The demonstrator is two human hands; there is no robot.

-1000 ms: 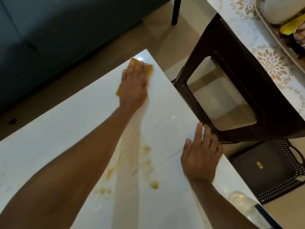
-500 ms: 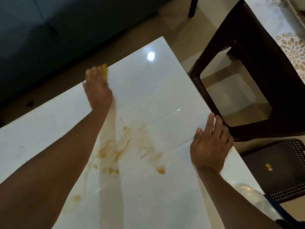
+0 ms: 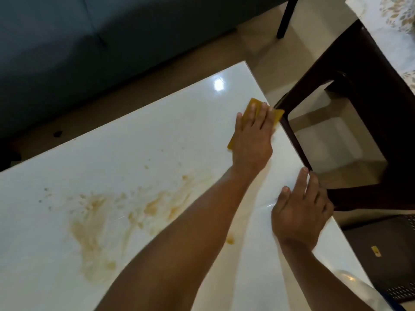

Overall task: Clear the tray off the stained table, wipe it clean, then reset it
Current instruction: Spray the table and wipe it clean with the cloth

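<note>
A glossy white table fills the view, smeared with brown-orange stains across its middle and left. My left hand lies flat, fingers straight, pressing a yellow cloth onto the table near its right edge. The cloth shows past the fingertips and beside the palm. My right hand rests on the table's right edge, fingers extended over it. No tray is in view.
A dark brown plastic stool stands right against the table's right edge. A dark perforated stool seat sits on the floor below it. A dark blue sofa runs along the far side. A clear bottle shows at the bottom right.
My left hand swept the cloth from the far left edge of the table across to the right edge. My right hand stayed on the edge. The view shifted slightly.
</note>
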